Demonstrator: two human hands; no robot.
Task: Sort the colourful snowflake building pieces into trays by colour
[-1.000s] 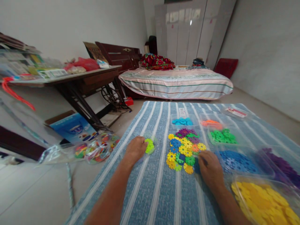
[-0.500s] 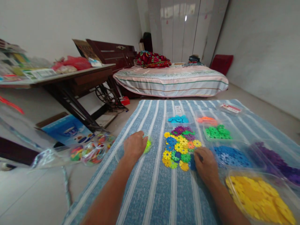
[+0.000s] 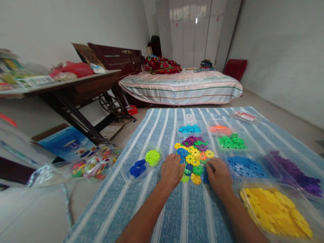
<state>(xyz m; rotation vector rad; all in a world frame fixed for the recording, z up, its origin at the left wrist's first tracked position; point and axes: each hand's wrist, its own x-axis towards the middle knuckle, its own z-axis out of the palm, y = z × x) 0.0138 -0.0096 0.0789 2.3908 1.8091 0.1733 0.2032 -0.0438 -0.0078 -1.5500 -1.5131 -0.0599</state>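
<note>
A mixed pile of toothed plastic snowflake discs (image 3: 194, 155) in yellow, green, blue, purple and orange lies on the striped cloth. At its left edge is my left hand (image 3: 172, 171), palm down with curled fingers that cover some discs. What those fingers hold, if anything, is hidden. My right hand (image 3: 220, 176) rests at the pile's right edge, thumb and fingers drawn together beside a dark blue disc (image 3: 205, 177); its grasp is unclear. Left of my left hand, a clear divided tray (image 3: 126, 173) holds lime discs (image 3: 152, 157) and dark blue discs (image 3: 138, 168).
Clear boxes hold light blue discs (image 3: 189, 129), orange discs (image 3: 220, 129), green discs (image 3: 232, 141), blue discs (image 3: 245, 167), purple discs (image 3: 296, 173) and yellow discs (image 3: 275, 211). A clear lid with a red label (image 3: 245, 115) lies at the far right. Beyond the table stands a bed (image 3: 182, 87).
My left hand has moved right, from over the lime discs to the pile's left edge, uncovering the divided tray. My right hand stays by the pile. The view has shifted slightly.
</note>
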